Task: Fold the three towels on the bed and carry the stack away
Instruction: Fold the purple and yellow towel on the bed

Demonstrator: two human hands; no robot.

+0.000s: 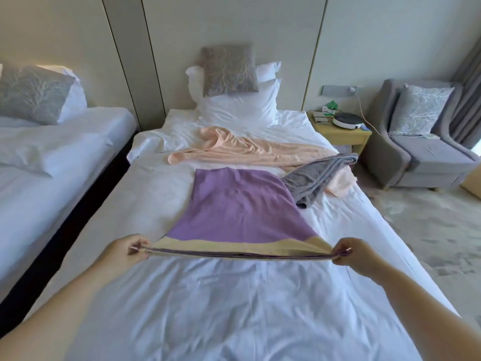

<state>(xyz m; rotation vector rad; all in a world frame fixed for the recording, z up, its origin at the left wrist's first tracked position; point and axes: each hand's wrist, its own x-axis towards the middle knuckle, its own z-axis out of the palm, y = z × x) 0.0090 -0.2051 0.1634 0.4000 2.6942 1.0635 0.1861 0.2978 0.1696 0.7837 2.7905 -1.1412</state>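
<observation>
Both hands pinch the near, beige-bordered edge of the purple rectangular terry towel [239, 204]: the left hand [125, 252] is closed on its left corner, the right hand [355, 254] on its right corner, holding this doubled edge slightly above the white bed sheet [234, 308]. Its long axis runs from the foot toward the pillows, in the bed's middle. Beyond it a crumpled peach towel [247, 149] lies crosswise, and a bunched grey towel [317, 175] lies near the right edge.

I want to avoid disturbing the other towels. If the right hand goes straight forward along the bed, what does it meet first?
Probably the grey towel. The right hand pinches the purple towel at its corner, and the grey one lies crumpled ahead, though depth is uncertain.
</observation>
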